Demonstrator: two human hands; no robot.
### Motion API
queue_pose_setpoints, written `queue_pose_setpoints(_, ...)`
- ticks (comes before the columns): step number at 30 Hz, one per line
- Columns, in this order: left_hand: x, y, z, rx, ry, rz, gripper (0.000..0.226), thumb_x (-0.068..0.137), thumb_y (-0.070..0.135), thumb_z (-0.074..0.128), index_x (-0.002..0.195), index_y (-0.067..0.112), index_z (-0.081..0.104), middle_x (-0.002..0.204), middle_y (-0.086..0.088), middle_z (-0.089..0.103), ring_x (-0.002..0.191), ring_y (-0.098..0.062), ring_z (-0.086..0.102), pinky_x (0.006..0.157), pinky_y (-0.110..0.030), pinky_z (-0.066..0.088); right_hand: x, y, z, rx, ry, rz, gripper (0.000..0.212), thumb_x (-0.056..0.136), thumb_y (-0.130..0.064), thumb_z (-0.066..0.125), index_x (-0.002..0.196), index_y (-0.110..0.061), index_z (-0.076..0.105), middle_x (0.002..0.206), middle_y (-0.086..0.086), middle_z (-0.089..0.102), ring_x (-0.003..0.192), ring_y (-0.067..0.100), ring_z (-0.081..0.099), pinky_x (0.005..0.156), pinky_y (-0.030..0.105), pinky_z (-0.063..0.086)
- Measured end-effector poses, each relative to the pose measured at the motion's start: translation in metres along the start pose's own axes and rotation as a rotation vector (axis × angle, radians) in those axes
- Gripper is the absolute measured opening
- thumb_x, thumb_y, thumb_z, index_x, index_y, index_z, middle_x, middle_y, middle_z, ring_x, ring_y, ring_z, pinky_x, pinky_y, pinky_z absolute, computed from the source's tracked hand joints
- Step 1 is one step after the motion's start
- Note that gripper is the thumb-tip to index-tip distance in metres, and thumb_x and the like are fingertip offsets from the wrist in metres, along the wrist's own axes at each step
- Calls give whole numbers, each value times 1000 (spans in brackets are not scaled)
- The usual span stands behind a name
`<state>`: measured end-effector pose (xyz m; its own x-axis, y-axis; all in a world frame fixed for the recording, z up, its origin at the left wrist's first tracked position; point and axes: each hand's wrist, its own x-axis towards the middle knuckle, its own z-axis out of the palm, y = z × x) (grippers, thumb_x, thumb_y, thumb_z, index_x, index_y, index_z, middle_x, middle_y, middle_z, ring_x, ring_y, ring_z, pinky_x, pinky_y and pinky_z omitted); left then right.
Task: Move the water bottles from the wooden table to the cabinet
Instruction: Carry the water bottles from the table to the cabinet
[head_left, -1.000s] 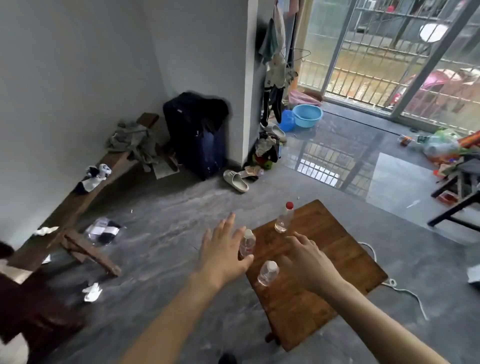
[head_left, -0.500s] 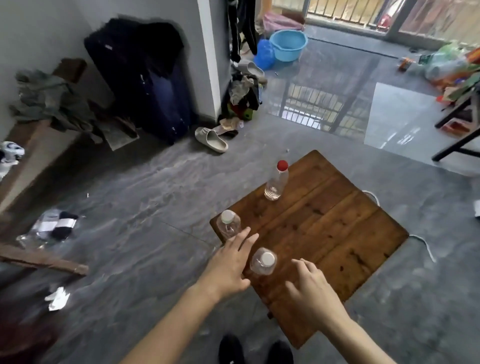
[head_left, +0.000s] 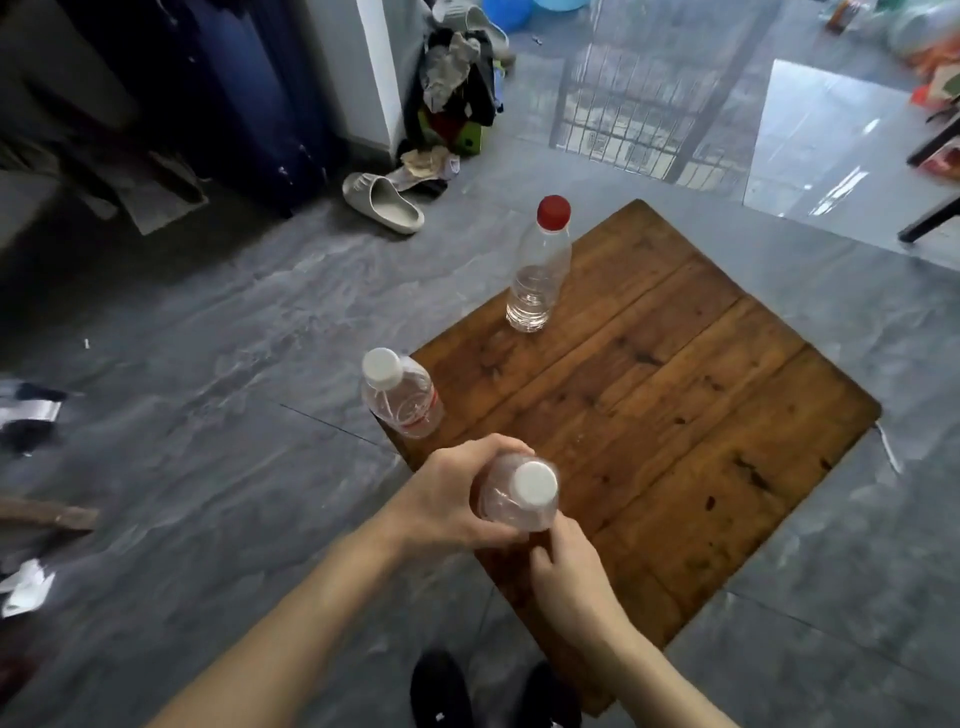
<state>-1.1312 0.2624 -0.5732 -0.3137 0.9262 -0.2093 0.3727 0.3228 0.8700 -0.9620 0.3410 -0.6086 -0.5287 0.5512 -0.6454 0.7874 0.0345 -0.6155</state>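
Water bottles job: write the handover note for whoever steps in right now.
Left hand: grips the nearest white-capped bottle around its body, at the near corner of the wooden table.
Right hand: fingers curled at the lower part of that same bottle; whether it really holds it cannot be told.
Second white-capped bottle: upright at the table's left corner.
Red-capped bottle: upright near the far corner.
Done: no bottle delivered; the cabinet is out of view.
Left: carry the gripped bottle to the cabinet, then fetch the other two.
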Motion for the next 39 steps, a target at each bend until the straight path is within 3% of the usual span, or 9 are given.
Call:
queue_pose_setpoints(4,0,46,-24,-60,161,39,70,64,49,93,124,42,58,111,27,70,105,-1,70,87,-13,52,-5,-24,-18,930,-71,354,29,96,-5,45,114,-16,67,101,10,78,104,29,70,91,44,56)
queue_pose_setpoints(9,7,122,-63,-33,176,126,78,63,42,95,127,38,51,111,18,72,108,0,70,89,-18,57,-33,-64,-73,1322,-225,319,40,100,-27,40,123,-5,64,122,21,70,113,35,67,100,52,50)
queue_pose_setpoints(14,10,224,-103,6,189,223,77,70,34,95,135,22,54,115,17,70,106,2,70,88,-13,54,-81,-122,-136,1411,-345,263,57,95,-42,47,126,3,64,129,24,65,124,35,60,101,45,48)
queue_pose_setpoints(18,-4,312,-129,-11,187,241,74,75,35,90,138,38,51,121,17,71,113,3,67,93,-8,48,-136,-164,-194,1434,-382,160,64,90,-50,51,119,5,68,132,24,63,122,36,62,105,46,45)
queue_pose_setpoints(23,-26,416,-141,-94,265,256,75,62,42,93,120,68,53,119,26,70,112,3,67,92,-9,49,-205,-194,-255,1458,-414,57,75,84,-60,49,119,4,69,133,25,62,118,38,64,94,47,55)
queue_pose_setpoints(28,-42,491,-142,-162,257,285,72,58,43,92,122,46,62,118,15,74,112,-6,70,95,-24,57,-259,-202,-313,1431,-417,-60,74,86,-57,46,124,4,65,137,27,58,120,42,62,101,50,48)
queue_pose_setpoints(32,-50,543,-137,-180,247,355,59,62,40,89,111,61,64,118,17,74,112,-6,71,86,-14,54,-292,-203,-351,1444,-424,-138,74,94,-57,41,126,6,63,139,28,56,122,45,59,99,49,52)
queue_pose_setpoints(36,-47,578,-133,-183,213,398,59,62,40,89,113,57,64,119,13,74,115,-11,70,91,-29,59,-313,-203,-377,1506,-411,-137,79,95,-59,39,135,8,52,138,32,55,120,50,59,90,56,57)
queue_pose_setpoints(39,-44,599,-128,-166,135,438,68,60,41,88,122,40,61,123,6,73,120,-16,67,101,-46,57,-325,-200,-385,1610,-415,-130,83,97,-63,33,138,7,46,139,34,53,121,52,57,92,57,55)
